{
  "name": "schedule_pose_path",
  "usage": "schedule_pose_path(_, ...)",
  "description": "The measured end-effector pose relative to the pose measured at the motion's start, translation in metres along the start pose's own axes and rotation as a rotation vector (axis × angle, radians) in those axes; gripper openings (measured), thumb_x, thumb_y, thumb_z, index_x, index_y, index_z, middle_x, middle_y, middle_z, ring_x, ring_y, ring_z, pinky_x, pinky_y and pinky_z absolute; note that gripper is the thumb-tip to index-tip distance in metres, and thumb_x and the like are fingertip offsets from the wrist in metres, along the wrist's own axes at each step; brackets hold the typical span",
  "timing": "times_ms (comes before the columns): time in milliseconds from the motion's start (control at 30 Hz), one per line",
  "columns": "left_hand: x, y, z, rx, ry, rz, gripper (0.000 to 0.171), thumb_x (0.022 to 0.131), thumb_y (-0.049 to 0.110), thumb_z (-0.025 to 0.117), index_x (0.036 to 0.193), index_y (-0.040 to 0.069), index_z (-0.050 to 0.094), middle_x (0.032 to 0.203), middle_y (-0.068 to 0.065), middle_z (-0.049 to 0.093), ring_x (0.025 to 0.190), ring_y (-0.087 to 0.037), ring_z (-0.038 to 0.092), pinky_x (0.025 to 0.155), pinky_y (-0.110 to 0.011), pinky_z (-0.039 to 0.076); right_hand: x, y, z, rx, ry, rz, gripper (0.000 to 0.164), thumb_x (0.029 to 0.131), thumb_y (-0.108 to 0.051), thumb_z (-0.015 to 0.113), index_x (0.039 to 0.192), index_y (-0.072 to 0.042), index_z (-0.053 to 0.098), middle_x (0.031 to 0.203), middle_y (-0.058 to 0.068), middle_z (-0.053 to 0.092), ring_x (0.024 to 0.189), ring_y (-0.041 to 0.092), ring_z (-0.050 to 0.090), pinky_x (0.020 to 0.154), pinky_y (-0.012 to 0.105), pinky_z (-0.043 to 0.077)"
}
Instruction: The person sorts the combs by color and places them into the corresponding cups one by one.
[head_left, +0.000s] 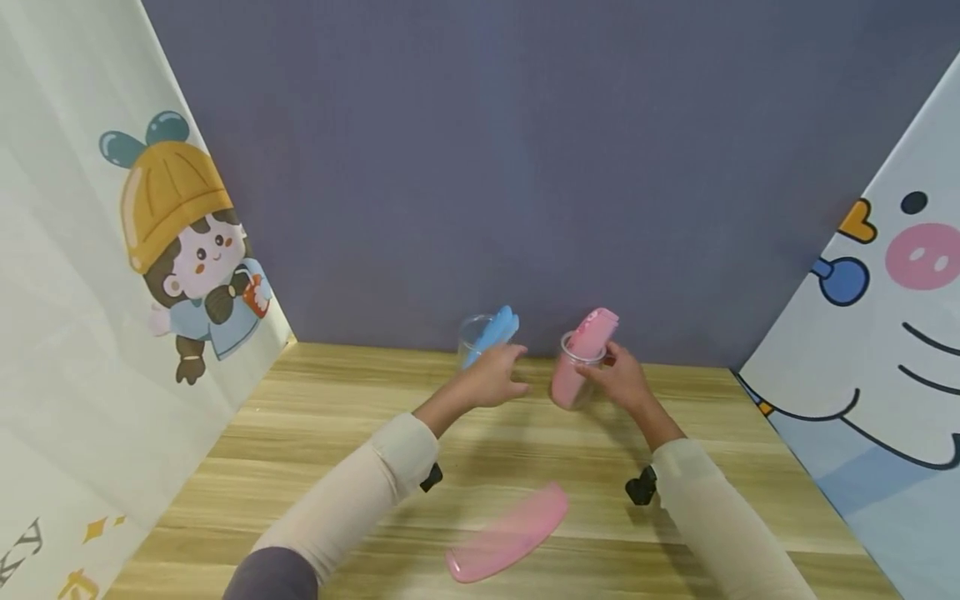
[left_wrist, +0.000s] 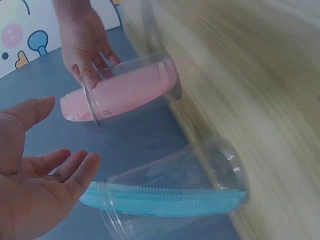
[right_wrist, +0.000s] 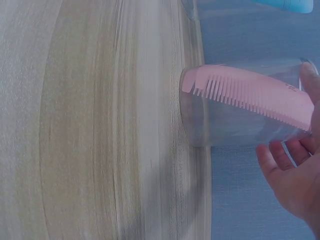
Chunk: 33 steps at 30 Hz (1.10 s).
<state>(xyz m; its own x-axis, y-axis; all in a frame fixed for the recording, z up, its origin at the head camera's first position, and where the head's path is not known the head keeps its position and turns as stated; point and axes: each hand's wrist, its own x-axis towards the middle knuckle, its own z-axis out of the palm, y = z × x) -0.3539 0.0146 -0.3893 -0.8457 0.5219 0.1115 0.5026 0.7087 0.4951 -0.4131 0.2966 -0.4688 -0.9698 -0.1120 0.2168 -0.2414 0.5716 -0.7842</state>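
My right hand [head_left: 621,379] grips a clear plastic cup [right_wrist: 235,132] near its rim, thumb on one side and fingers on the other. Inside that cup stand pink combs [head_left: 592,333], their teeth visible in the right wrist view. My left hand [head_left: 495,375] holds nothing, its thumb and fingers spread apart. Close by it is a second clear cup [left_wrist: 170,167] with blue combs [left_wrist: 165,200] leaning inside, partly hidden by this hand in the head view. Nearer the person, another pink comb [head_left: 510,537] lies on the table.
Both cups are at the back of the wood-grain table [head_left: 337,467], next to a grey-blue wall panel [head_left: 480,167]. White panels with cartoon prints, a child [head_left: 198,250] at left and a pig-nosed figure [head_left: 900,333] at right, flank the table.
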Motion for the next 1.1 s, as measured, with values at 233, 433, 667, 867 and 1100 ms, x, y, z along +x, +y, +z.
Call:
schedule_pose_path(233, -0.026, -0.012, 0.013, 0.012, -0.030, 0.046, 0.065, 0.091, 0.023, 0.076, 0.142, -0.008, 0.051, 0.137, -0.024, 0.062, 0.128, -0.036, 0.061, 0.108, -0.045, 0.051, -0.001, 0.006, 0.001, -0.015, -0.005, -0.001, 0.070, 0.091, -0.042, 0.076, 0.142, -0.002, 0.051, 0.139, 0.025, 0.058, 0.131, 0.044, 0.054, 0.103, 0.058, 0.052)
schedule_pose_path(433, -0.044, -0.023, 0.020, -0.032, -0.049, 0.046, 0.065, 0.089, 0.021, 0.078, 0.140, -0.010, 0.052, 0.135, -0.026, 0.062, 0.122, -0.038, 0.063, 0.105, -0.048, 0.053, -0.001, 0.007, 0.001, -0.013, -0.005, -0.004, 0.070, 0.092, -0.043, 0.076, 0.142, -0.001, 0.051, 0.139, 0.025, 0.058, 0.131, 0.044, 0.054, 0.103, 0.058, 0.052)
schedule_pose_path(667, -0.062, -0.034, 0.024, -0.024, -0.049, 0.048, 0.056, 0.086, 0.022, 0.082, 0.129, -0.005, 0.058, 0.125, -0.024, 0.065, 0.113, -0.037, 0.067, 0.097, -0.046, 0.058, -0.001, 0.004, -0.001, -0.016, -0.005, 0.005, 0.071, 0.091, -0.044, 0.075, 0.141, 0.000, 0.051, 0.139, 0.026, 0.058, 0.131, 0.045, 0.053, 0.103, 0.059, 0.051)
schedule_pose_path(867, -0.080, -0.038, 0.028, -0.052, -0.054, 0.018, 0.061, 0.085, 0.020, 0.082, 0.133, -0.008, 0.057, 0.128, -0.025, 0.064, 0.113, -0.038, 0.068, 0.096, -0.048, 0.058, 0.000, 0.001, -0.002, -0.013, -0.004, -0.011, 0.068, 0.092, -0.042, 0.075, 0.141, 0.000, 0.051, 0.138, 0.027, 0.058, 0.131, 0.046, 0.053, 0.103, 0.060, 0.051)
schedule_pose_path(1100, -0.100, -0.038, 0.042, -0.041, -0.115, -0.051, 0.063, 0.081, 0.025, 0.086, 0.130, -0.005, 0.061, 0.121, -0.019, 0.066, 0.108, -0.032, 0.067, 0.093, -0.041, 0.059, 0.000, 0.001, 0.000, -0.010, -0.005, -0.018, 0.068, 0.092, -0.041, 0.075, 0.140, 0.000, 0.052, 0.137, 0.026, 0.059, 0.129, 0.046, 0.054, 0.103, 0.059, 0.052)
